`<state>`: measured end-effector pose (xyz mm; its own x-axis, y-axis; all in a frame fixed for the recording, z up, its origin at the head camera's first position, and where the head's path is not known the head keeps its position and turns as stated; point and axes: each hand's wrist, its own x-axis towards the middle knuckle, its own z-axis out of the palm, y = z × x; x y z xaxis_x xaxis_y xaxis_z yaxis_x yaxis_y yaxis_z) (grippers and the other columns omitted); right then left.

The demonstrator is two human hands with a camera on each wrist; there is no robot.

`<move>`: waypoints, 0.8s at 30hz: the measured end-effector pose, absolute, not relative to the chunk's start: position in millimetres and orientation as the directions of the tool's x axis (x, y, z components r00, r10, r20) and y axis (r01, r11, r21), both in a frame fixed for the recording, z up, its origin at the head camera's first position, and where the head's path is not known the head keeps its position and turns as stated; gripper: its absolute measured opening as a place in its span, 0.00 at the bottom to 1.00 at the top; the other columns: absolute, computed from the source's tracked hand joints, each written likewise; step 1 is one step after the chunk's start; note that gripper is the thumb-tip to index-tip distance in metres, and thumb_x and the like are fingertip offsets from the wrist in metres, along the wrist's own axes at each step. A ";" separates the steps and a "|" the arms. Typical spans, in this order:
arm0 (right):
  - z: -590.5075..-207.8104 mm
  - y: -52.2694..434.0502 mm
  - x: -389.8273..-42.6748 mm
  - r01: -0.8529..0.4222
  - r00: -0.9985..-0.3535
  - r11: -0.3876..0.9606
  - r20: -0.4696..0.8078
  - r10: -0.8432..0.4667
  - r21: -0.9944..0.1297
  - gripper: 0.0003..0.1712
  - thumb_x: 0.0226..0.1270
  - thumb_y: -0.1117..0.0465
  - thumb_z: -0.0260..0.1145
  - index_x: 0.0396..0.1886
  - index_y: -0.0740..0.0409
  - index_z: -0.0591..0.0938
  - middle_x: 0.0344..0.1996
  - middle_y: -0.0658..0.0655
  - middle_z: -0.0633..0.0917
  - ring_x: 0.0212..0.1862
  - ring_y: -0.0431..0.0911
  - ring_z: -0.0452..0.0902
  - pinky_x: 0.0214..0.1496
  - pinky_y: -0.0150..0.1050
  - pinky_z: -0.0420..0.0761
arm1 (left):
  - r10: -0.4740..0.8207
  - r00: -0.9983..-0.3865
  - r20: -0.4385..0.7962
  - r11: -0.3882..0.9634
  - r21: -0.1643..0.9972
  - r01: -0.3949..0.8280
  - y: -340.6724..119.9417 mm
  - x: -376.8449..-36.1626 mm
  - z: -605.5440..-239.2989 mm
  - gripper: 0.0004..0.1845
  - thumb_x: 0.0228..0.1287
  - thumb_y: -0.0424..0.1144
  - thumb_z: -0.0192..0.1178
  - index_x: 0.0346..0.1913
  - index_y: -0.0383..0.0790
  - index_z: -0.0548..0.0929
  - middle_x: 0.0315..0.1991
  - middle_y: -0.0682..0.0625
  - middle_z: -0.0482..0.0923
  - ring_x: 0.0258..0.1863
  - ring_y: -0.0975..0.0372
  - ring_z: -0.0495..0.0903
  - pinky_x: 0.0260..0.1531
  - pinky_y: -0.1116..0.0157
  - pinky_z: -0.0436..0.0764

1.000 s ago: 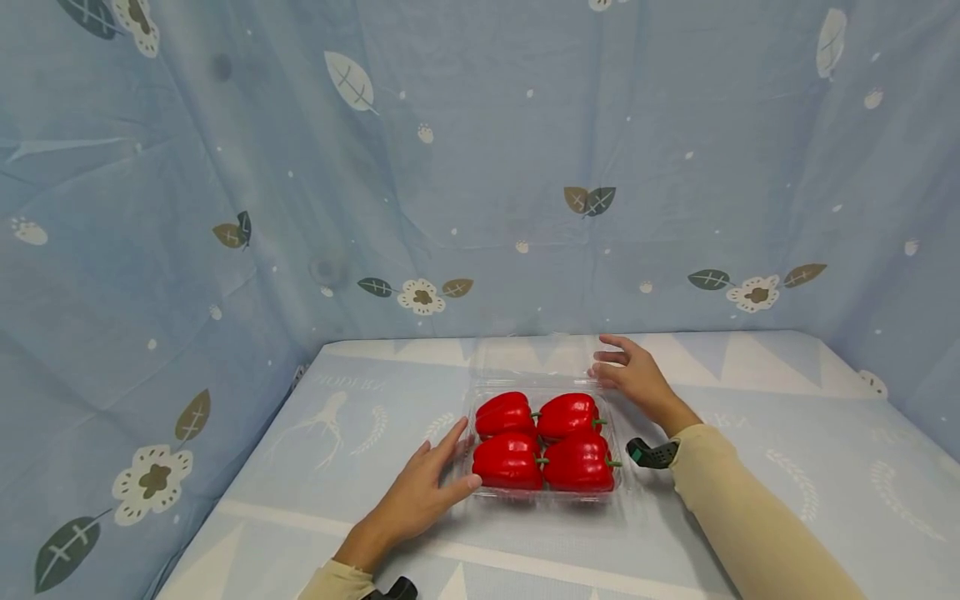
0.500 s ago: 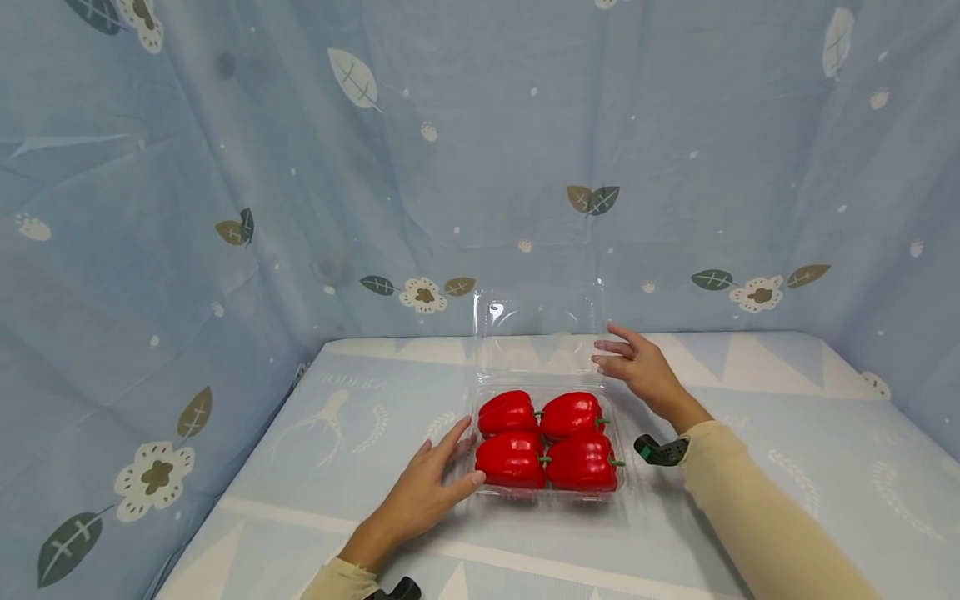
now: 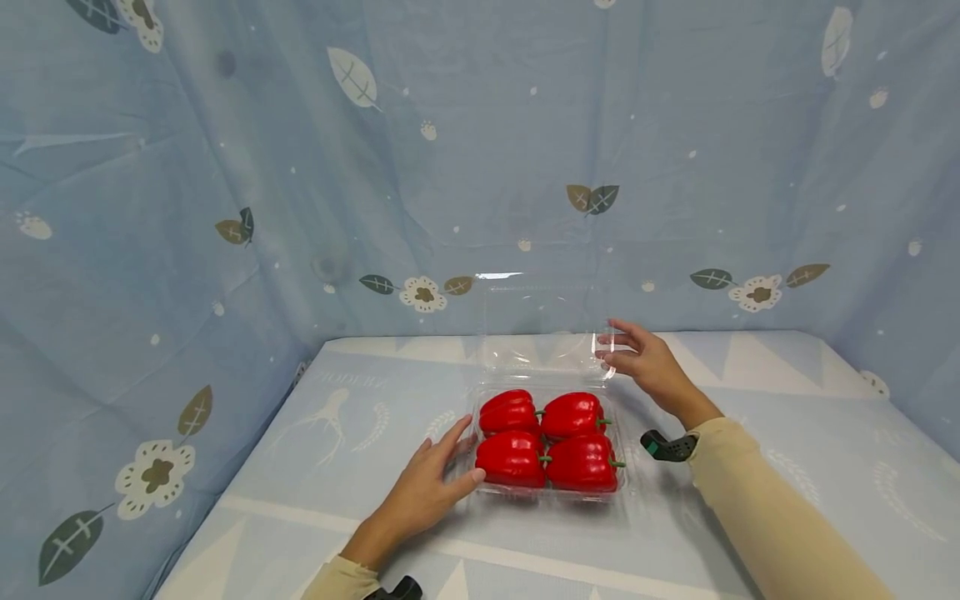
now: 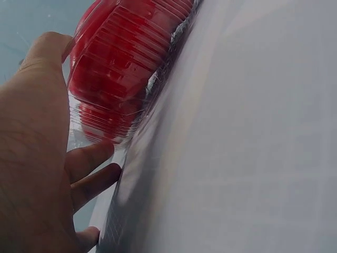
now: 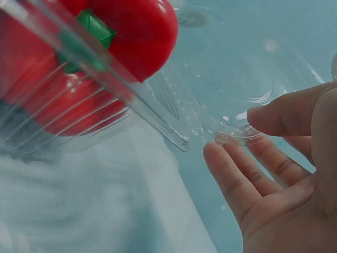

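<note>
Several red bell peppers (image 3: 581, 463) with green stems sit in a clear plastic clamshell box (image 3: 624, 479) on the table. Its hinged clear lid (image 3: 543, 354) stands raised at the back, overlapping the blue cloth in the head view. My left hand (image 3: 422, 493) rests at the box's left side, fingers spread and thumb by the near left corner. In the left wrist view, fingertips touch the ribbed wall. At the lid's right edge, my right hand (image 3: 656, 367) has fingers behind the plastic and its thumb (image 5: 279, 113) in front, pinching the edge.
A light blue patterned cover (image 3: 285, 500) lies over the table. Blue cloth (image 3: 465, 150) with leaves and flowers hangs along the back and sides. A black wrist strap (image 3: 667, 447) sits on the right forearm.
The lid has risen from lying back over the table to standing up, with my right hand shifting slightly right and up at its edge. My left hand and the peppers stay in place.
</note>
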<state>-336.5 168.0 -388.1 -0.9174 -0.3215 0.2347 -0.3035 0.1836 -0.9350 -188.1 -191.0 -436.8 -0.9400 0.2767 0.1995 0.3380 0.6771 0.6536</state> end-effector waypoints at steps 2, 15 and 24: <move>-387.3 167.5 -335.8 -0.304 -0.919 0.185 0.237 -0.315 -0.934 0.39 0.68 0.66 0.61 0.74 0.60 0.55 0.62 0.68 0.71 0.58 0.60 0.74 0.52 0.41 0.77 | 0.276 -0.939 0.205 0.679 0.650 0.341 -191.1 -188.3 -436.9 0.42 0.61 0.65 0.54 0.74 0.55 0.55 0.61 0.57 0.74 0.67 0.61 0.64 0.68 0.41 0.45; -371.3 166.5 -319.6 -0.379 -0.895 0.203 0.302 -0.330 -0.903 0.35 0.70 0.60 0.60 0.74 0.51 0.59 0.58 0.69 0.74 0.58 0.59 0.74 0.51 0.32 0.78 | 0.277 -0.938 0.210 0.671 0.656 0.345 -190.7 -189.3 -437.6 0.41 0.62 0.64 0.55 0.74 0.55 0.55 0.61 0.57 0.74 0.67 0.61 0.64 0.67 0.41 0.43; -368.8 165.4 -314.3 -0.379 -0.895 0.184 0.309 -0.320 -0.907 0.30 0.73 0.52 0.55 0.71 0.54 0.63 0.57 0.66 0.75 0.59 0.59 0.73 0.54 0.45 0.77 | 0.276 -0.939 0.206 0.667 0.662 0.341 -190.0 -187.6 -437.2 0.41 0.61 0.64 0.55 0.74 0.56 0.55 0.61 0.56 0.74 0.66 0.61 0.65 0.67 0.40 0.43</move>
